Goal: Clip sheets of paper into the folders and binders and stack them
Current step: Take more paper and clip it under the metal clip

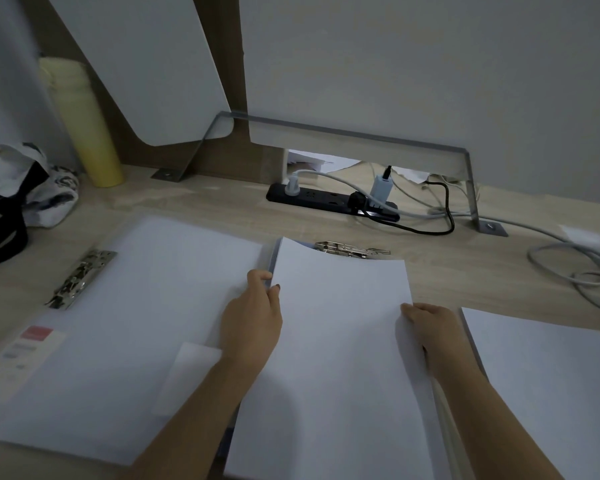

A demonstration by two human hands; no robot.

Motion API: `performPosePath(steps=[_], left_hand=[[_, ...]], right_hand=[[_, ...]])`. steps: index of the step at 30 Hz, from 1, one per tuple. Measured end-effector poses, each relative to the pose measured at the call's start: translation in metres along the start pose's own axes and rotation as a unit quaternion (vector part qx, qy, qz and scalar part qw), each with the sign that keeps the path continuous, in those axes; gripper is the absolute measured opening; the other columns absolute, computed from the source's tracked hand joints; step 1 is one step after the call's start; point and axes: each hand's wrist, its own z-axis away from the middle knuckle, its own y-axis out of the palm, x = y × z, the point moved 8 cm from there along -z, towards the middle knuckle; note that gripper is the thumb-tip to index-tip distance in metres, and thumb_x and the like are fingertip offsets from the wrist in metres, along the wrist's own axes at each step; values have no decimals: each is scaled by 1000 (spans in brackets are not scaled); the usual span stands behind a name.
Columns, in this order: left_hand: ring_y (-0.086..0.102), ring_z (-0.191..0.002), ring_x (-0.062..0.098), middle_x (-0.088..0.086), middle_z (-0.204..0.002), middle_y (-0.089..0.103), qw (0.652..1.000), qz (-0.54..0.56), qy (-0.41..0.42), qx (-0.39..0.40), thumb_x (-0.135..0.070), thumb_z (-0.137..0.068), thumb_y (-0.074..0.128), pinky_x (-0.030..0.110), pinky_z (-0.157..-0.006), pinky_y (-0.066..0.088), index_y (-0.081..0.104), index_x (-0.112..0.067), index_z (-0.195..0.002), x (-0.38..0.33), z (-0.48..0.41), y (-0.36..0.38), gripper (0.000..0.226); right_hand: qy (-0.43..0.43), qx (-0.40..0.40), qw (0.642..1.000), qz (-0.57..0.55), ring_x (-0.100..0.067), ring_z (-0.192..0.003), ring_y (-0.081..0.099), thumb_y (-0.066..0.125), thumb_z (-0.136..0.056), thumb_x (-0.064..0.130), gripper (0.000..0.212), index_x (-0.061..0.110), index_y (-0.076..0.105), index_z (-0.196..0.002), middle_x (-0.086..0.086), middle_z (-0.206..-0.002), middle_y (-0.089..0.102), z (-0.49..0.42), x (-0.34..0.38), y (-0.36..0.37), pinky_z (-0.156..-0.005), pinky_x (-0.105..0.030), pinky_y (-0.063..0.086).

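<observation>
An open white folder [146,306] lies flat on the desk, a metal lever clip [80,278] on its left flap. A second metal clip [352,250] shows at the top of the right flap. Over that right side I hold a white sheet of paper [340,341], its top edge just below the clip. My left hand [253,317] pinches the sheet's left edge. On the sheet's right edge, my right hand [426,327] grips it. A stack of loose white sheets [548,386] lies to the right.
A black power strip [329,200] with plugs and cables sits at the back, grey cable coils [579,268] at the right. A yellow bottle [84,123] and a black-and-white bag [25,195] stand at the back left. A metal bracket [471,188] holds the divider panel.
</observation>
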Motion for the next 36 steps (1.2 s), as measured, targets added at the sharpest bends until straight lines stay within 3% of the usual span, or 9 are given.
performPosePath(steps=[1,3,5,9,14,22,31,36], left_hand=[[48,-59,22,-2,-61,48,1000,-9,-3,-3,-27,-98,36,31,-48,31,43,-11,-118,1,-2,0,26],[55,-65,25,3,-69,55,1000,-16,-1,-6,-27,-98,36,30,-54,34,42,-11,-119,0,-3,-1,27],[62,-76,29,8,-79,63,1000,-13,0,-5,-26,-98,37,32,-58,38,42,-10,-118,-4,-5,-1,26],[64,-86,28,9,-95,68,1000,-28,2,11,-27,-98,37,33,-67,42,43,-11,-117,-11,-9,2,25],[62,-91,25,5,-107,62,999,-39,11,9,-27,-98,37,32,-69,42,45,-12,-114,-13,-12,3,24],[60,-97,22,3,-113,60,999,-39,8,0,-26,-98,37,28,-72,40,45,-12,-115,-10,-10,2,23],[55,-104,21,6,-112,60,995,-99,21,-2,-26,-98,36,29,-79,41,45,-11,-116,-14,-9,2,25],[55,-100,22,7,-109,60,990,-137,40,1,-25,-98,35,30,-77,40,47,-9,-115,-16,-8,3,26]], right_hand=[[-8,-12,1000,18,-35,-65,50,51,-88,17,32,-8,61,-72,-25,-65,51,0,5,0,-66,-35,42],[-26,-28,998,40,-26,-63,47,50,-89,19,25,7,56,-67,-9,-63,51,2,13,-1,-60,-31,36],[-41,-43,997,58,-23,-73,52,49,-88,23,12,13,54,-86,-3,-77,56,5,16,-3,-66,-30,37],[-44,-60,994,78,-25,-83,54,48,-89,22,16,13,51,-101,-4,-90,59,12,14,-9,-74,-34,42],[-44,-68,995,65,-25,-81,55,49,-88,19,22,7,56,-106,-5,-88,61,14,12,-10,-72,-32,40],[-44,-49,996,64,-26,-86,56,51,-89,23,23,11,55,-107,-5,-96,60,16,13,-8,-75,-35,41],[-51,-47,993,97,-24,-79,52,49,-90,22,25,7,53,-110,-6,-90,58,16,14,-6,-71,-32,36],[-84,-72,979,172,-33,-89,57,44,-93,21,33,10,44,-125,-11,-99,59,24,25,-3,-70,-34,38]])
